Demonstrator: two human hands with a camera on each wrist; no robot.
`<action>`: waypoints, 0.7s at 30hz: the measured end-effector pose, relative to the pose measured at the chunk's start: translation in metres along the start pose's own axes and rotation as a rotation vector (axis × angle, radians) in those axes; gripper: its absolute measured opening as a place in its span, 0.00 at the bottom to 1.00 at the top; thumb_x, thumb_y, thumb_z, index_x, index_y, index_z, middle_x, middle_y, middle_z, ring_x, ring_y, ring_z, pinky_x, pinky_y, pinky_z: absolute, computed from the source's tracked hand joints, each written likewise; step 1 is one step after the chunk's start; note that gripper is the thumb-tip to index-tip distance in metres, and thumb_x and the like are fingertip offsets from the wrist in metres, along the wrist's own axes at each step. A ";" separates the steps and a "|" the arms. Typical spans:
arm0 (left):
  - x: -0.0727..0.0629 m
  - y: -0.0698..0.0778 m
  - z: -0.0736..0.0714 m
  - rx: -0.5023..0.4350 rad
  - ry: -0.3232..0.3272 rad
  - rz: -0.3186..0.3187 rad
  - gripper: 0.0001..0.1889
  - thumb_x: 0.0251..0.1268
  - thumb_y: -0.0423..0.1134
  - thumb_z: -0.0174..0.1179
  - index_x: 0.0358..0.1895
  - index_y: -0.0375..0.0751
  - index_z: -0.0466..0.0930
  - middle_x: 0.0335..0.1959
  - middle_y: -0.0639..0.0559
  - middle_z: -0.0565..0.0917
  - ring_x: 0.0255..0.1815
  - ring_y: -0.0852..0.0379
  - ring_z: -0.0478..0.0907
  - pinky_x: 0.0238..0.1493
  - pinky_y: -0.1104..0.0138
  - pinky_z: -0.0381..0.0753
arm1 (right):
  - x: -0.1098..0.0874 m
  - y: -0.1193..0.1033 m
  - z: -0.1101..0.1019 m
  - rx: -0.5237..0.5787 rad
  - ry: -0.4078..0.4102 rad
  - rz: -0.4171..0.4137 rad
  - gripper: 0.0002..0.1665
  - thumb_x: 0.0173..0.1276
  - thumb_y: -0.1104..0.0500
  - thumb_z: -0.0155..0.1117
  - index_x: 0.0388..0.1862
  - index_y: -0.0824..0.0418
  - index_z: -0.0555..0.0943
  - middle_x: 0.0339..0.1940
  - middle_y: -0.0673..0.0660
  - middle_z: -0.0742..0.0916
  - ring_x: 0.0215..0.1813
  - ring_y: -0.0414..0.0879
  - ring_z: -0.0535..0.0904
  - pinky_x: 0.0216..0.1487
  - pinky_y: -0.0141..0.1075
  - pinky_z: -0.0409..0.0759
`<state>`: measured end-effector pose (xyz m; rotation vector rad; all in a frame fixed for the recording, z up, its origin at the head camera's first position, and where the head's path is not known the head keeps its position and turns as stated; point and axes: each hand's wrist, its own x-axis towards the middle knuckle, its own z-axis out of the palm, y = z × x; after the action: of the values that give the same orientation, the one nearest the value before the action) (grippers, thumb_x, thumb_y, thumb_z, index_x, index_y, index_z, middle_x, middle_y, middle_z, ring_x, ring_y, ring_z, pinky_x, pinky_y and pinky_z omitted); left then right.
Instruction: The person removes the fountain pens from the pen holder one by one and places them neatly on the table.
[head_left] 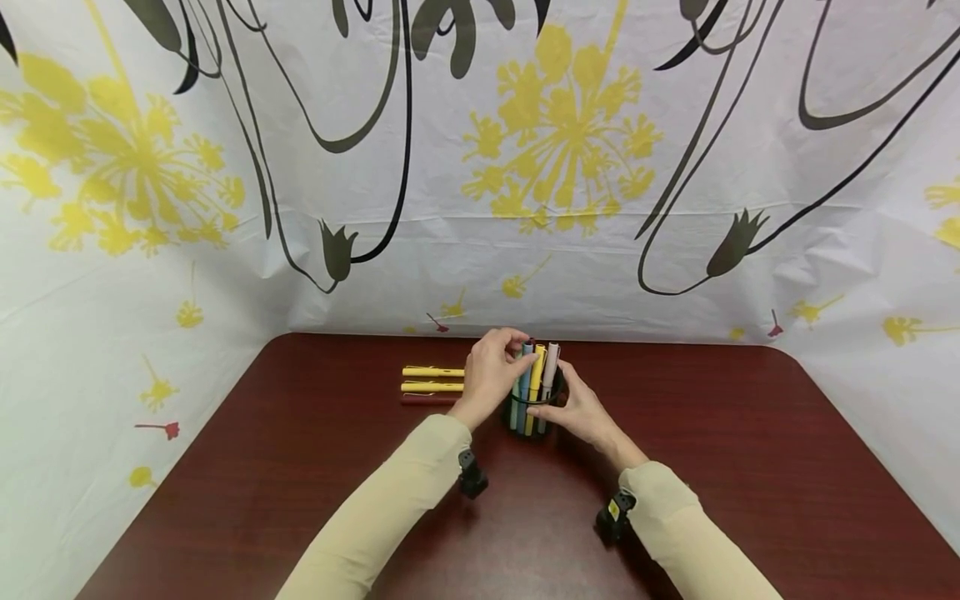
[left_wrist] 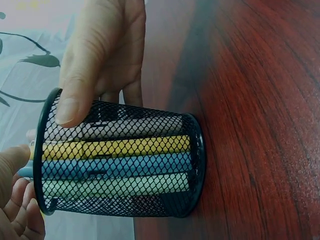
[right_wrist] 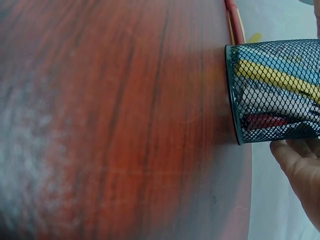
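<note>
A black mesh pen cup (left_wrist: 120, 209) stands upright on the table with several capped pens in it. My right hand (head_left: 587, 414) grips the cup from the right, thumb on its near side and fingers behind. At the cup's mouth, my left hand (head_left: 491, 371) pinches a pen among the tops; which one, I cannot tell. Its thumb lies by the yellow pen (head_left: 537, 375) and the blue pen (head_left: 526, 371). A pale grey pen (head_left: 551, 364) leans at the right, a light green pen (head_left: 514, 392) at the left. Through the mesh, a red pen (right_wrist: 265, 121) shows.
Left of the cup, two yellow pens (head_left: 432, 372) and a dark red pen (head_left: 427, 400) lie side by side, partly covered by the left hand. The dark reddish wooden table (head_left: 712, 433) ends at a white patterned curtain (head_left: 420, 275) behind.
</note>
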<state>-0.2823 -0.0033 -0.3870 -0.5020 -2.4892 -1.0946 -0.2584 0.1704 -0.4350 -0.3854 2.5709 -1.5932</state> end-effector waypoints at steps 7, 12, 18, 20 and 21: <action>-0.001 0.001 0.001 0.024 0.018 0.010 0.12 0.57 0.46 0.66 0.43 0.49 0.83 0.35 0.55 0.81 0.30 0.61 0.78 0.30 0.73 0.76 | 0.000 -0.001 0.000 0.009 -0.003 0.000 0.59 0.55 0.49 0.73 0.76 0.59 0.46 0.76 0.65 0.53 0.74 0.61 0.52 0.62 0.60 0.65; -0.003 0.000 -0.001 -0.011 0.023 0.013 0.11 0.58 0.46 0.66 0.43 0.48 0.82 0.35 0.54 0.83 0.30 0.61 0.79 0.31 0.74 0.77 | 0.000 -0.001 -0.001 0.005 -0.003 0.001 0.58 0.56 0.48 0.73 0.75 0.58 0.47 0.76 0.65 0.53 0.74 0.62 0.52 0.63 0.62 0.63; -0.007 -0.003 -0.006 -0.089 0.026 0.007 0.11 0.59 0.45 0.66 0.41 0.46 0.82 0.34 0.53 0.84 0.30 0.61 0.80 0.31 0.74 0.78 | -0.001 -0.001 -0.001 0.001 0.004 -0.007 0.57 0.55 0.49 0.73 0.75 0.58 0.49 0.75 0.64 0.55 0.74 0.62 0.52 0.63 0.62 0.63; -0.008 -0.004 -0.008 -0.123 0.032 0.002 0.11 0.58 0.45 0.66 0.41 0.45 0.82 0.34 0.53 0.85 0.31 0.60 0.81 0.31 0.73 0.79 | -0.001 -0.001 0.000 0.001 0.006 -0.010 0.57 0.55 0.49 0.73 0.75 0.58 0.49 0.75 0.64 0.55 0.74 0.61 0.53 0.63 0.62 0.63; -0.009 -0.004 -0.009 -0.137 0.037 0.001 0.11 0.58 0.44 0.66 0.41 0.44 0.82 0.34 0.52 0.85 0.31 0.60 0.81 0.31 0.73 0.79 | -0.001 -0.001 0.000 0.002 0.007 -0.012 0.57 0.55 0.49 0.73 0.75 0.58 0.49 0.75 0.64 0.56 0.74 0.61 0.53 0.63 0.61 0.63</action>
<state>-0.2751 -0.0143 -0.3884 -0.5171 -2.3934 -1.2684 -0.2572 0.1704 -0.4337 -0.3972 2.5766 -1.6034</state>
